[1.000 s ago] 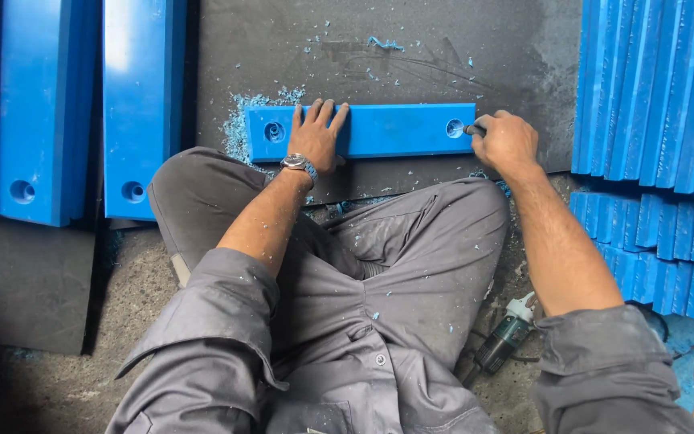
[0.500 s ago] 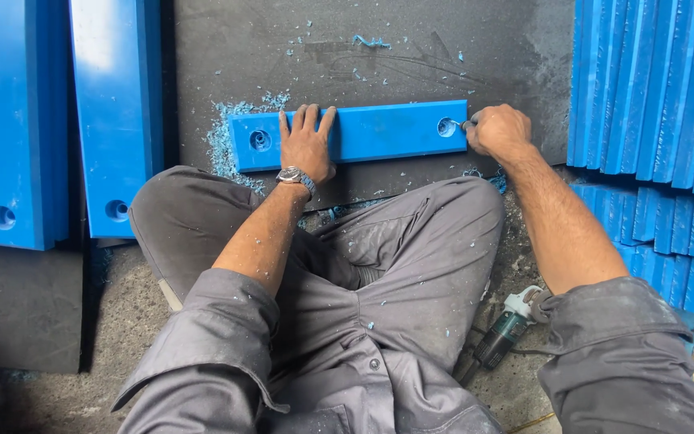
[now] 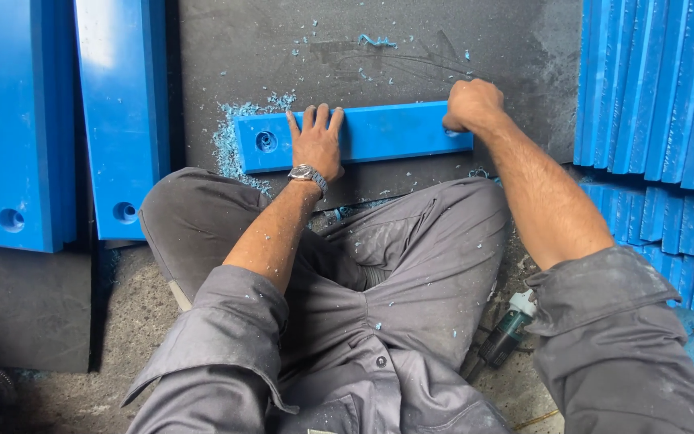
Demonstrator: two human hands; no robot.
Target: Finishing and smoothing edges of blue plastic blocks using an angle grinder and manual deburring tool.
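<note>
A long blue plastic bar [image 3: 387, 133] lies across a dark mat [image 3: 283, 56] in front of my crossed legs. It has a round countersunk hole [image 3: 266, 141] near its left end. My left hand [image 3: 315, 145] rests flat on the bar just right of that hole, fingers spread, with a wristwatch [image 3: 308, 173] on the wrist. My right hand [image 3: 471, 104] is closed in a fist over the bar's right end and covers the hole there. A small tool seen in it earlier is now hidden inside the fist.
Pale blue shavings [image 3: 230, 141] are scattered around the bar's left end. Two wide blue planks with holes [image 3: 122, 120] [image 3: 18, 120] lie to the left. A stack of blue bars [image 3: 652, 88] stands on the right. A small power tool [image 3: 504, 333] lies by my right thigh.
My right hand has moved from beside the right hole to directly over it, hiding the hole. My left hand has stayed flat on the bar.
</note>
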